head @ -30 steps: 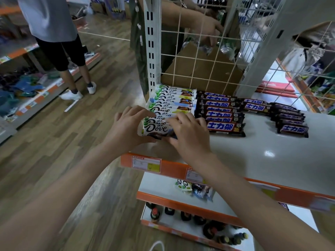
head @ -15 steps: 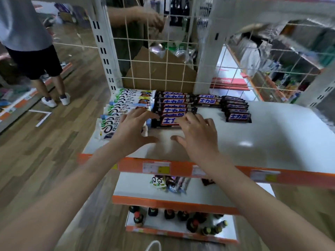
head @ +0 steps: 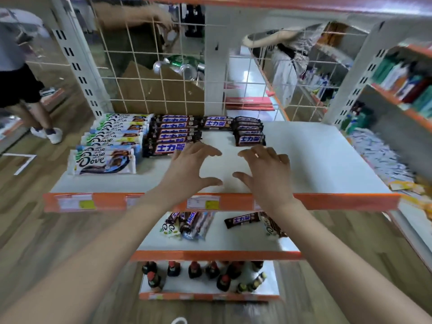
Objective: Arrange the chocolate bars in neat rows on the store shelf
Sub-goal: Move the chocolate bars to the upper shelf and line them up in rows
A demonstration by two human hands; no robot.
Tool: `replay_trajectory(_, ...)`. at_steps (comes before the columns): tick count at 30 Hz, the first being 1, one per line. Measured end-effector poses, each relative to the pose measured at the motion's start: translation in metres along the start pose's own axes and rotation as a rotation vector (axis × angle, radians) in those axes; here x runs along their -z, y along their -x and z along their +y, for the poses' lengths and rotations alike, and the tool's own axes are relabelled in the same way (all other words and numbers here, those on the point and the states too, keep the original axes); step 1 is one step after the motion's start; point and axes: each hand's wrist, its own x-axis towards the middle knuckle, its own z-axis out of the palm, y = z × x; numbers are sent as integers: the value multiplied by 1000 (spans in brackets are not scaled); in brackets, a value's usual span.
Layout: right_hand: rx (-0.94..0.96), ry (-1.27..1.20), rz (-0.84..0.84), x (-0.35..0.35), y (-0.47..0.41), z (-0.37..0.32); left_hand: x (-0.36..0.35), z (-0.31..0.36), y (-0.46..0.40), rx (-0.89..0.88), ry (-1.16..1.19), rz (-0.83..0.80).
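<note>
On the white shelf [head: 327, 164] a row of white Dove bars [head: 112, 141] runs back along the left side. Beside it lies a row of dark Snickers bars [head: 173, 134], then a single dark bar [head: 217, 122] at the back and a shorter dark stack [head: 249, 132]. My left hand [head: 189, 169] hovers open over the shelf, its fingertips at the front Snickers bar. My right hand [head: 266, 171] is open over bare shelf, just in front of the short stack. Neither hand holds anything. Loose bars [head: 187, 224] and one dark bar [head: 243, 219] lie on the shelf below.
A wire grid [head: 163, 66] backs the shelf, with a cardboard box [head: 159, 94] behind it. Small bottles [head: 201, 272] stand on the lowest shelf. A person in black shorts [head: 21, 90] stands at far left. Another stocked shelf unit [head: 402, 85] is at right.
Both hands have let go of the Dove row and moved right, past the Snickers row, to the bare middle of the shelf. The camera has swung right and back.
</note>
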Motion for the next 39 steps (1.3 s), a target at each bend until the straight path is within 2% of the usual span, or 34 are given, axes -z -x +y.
replay_trajectory(9, 8, -50, 4, 19, 37, 15, -11, 35, 30, 36, -30, -6)
replay_trajectory(22, 58, -49, 82, 43, 132, -2, -36, 60, 124, 31, 33, 9)
replay_trajectory(29, 40, -100, 49, 42, 177, -17, -51, 62, 169, 57, 34, -33)
replay_trajectory(39, 43, -115, -116, 7, 222, -37, -86, 39, 208, 165, -25, -137)
